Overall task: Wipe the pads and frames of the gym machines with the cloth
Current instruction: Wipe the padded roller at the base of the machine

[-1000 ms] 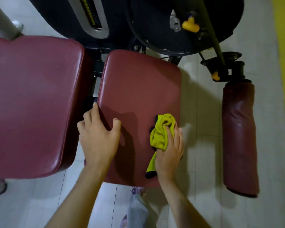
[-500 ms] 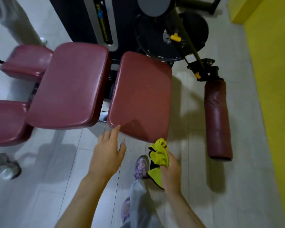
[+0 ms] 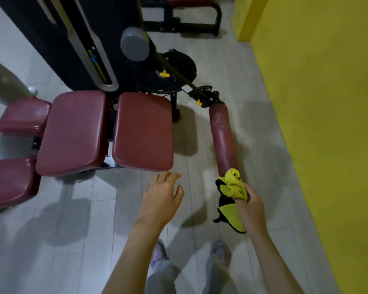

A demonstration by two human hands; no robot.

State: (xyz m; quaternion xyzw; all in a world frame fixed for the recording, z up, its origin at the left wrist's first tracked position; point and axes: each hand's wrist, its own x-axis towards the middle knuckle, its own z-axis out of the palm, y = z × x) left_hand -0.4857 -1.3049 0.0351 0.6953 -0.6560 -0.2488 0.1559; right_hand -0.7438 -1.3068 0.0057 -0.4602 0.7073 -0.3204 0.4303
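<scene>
Now the right hand (image 3: 250, 205) grips the bunched yellow cloth (image 3: 233, 187) right by the near end of the roller pad (image 3: 223, 141), whose long axis runs away toward the machine, while the left hand (image 3: 160, 196), empty and loose-fingered, hovers off the seat pad's (image 3: 142, 130) near edge.

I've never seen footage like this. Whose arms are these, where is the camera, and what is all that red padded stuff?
There is no robot here. A person wears a camera on the head, looking down, so the arms are their own. The left hand is open and holds nothing, above the floor. The right hand grips a yellow cloth by the near end of a red roller pad; whether they touch, I cannot tell. The flat pads and black frame belong to a gym machine.
</scene>
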